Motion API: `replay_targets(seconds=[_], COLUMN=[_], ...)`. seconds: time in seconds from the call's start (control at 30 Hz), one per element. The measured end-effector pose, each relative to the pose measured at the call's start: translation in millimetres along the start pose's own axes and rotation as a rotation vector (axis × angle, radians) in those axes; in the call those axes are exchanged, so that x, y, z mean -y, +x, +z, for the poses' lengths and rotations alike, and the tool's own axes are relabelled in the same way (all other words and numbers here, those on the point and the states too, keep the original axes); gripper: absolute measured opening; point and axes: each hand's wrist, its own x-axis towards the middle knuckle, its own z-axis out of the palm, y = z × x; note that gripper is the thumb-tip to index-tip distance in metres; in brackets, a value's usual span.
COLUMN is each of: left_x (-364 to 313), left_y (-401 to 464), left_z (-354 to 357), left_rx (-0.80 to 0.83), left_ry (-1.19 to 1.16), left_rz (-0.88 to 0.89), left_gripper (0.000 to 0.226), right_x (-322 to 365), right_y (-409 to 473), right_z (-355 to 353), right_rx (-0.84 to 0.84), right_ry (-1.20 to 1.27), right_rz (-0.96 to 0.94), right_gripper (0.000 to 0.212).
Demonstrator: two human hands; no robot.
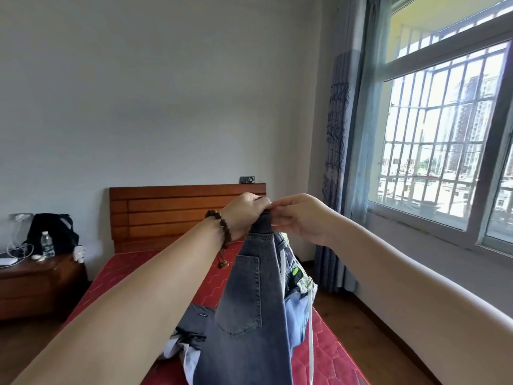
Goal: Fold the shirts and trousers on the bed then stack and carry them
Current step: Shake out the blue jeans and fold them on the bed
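Observation:
Grey-blue jeans hang in the air over the bed, back pocket facing me. My left hand, with a bead bracelet at the wrist, grips the top of the waistband. My right hand pinches the same waistband right beside it, so both hands meet at the top. A white drawstring dangles along the jeans' right side. More clothes lie on the red bedcover behind: a dark grey garment, a white one and a light blue pile, partly hidden by the jeans.
A wooden headboard stands at the far end of the bed. On the left is a wooden nightstand with a black bag, a water bottle and cables. A barred window and curtain fill the right.

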Motion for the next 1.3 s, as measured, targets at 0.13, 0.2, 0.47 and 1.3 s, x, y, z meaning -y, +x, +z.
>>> replay_targets(seconds=[0.13, 0.2, 0.47, 1.3], left_x=[1, -1, -19, -39], left_y=[-6, -8, -11, 18], left_z=[-9, -16, -44, -66], left_rx=[-0.055, -0.048, -0.006, -0.432], left_ry=[0.179, 0.15, 0.071, 0.688], left_rz=[0.063, 0.067, 0.136, 0.293], left_gripper=[0.044, 0.036, 0.031, 0.017], right_x=[-5, -6, -28, -83], right_y=[2, 7, 13, -14], right_z=[3, 0, 5, -61], right_rx=[-0.099, -0.244, -0.152, -0.064], right_ry=[-0.173, -0.367, -0.717, -0.927], right_rz=[-0.052, -0.164, -0.067, 0.023], right_gripper=[0.025, 0.022, 0.016, 0.015])
